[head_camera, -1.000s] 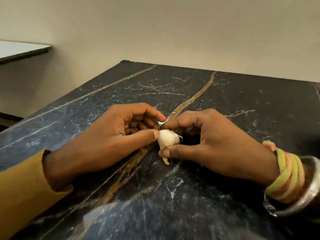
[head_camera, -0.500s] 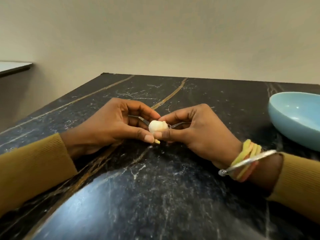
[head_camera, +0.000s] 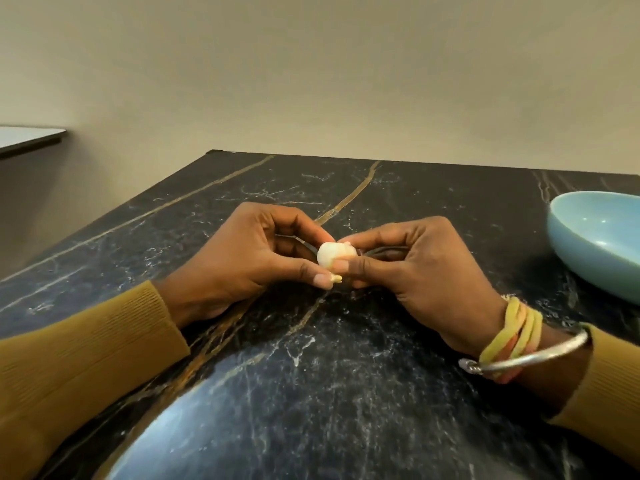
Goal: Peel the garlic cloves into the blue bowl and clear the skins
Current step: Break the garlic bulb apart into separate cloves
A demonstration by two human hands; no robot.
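1. Pinching a small, pale, rounded piece of garlic point(head_camera: 334, 255) between them, the left hand point(head_camera: 242, 261) and right hand point(head_camera: 426, 268) hold it over the black, gold-veined marble tabletop point(head_camera: 311, 375), well left of the round light-blue glazed bowl point(head_camera: 602, 244).
2. Each hand's thumb and forefinger curl onto the garlic (the other fingers tuck in behind).
3. The bowl stands on the tabletop, cut off by the frame's right edge.
4. Between garlic and bowl, the right wrist bears yellow-and-pink bands point(head_camera: 512, 330) and 1 silver metal bangle point(head_camera: 526, 358).
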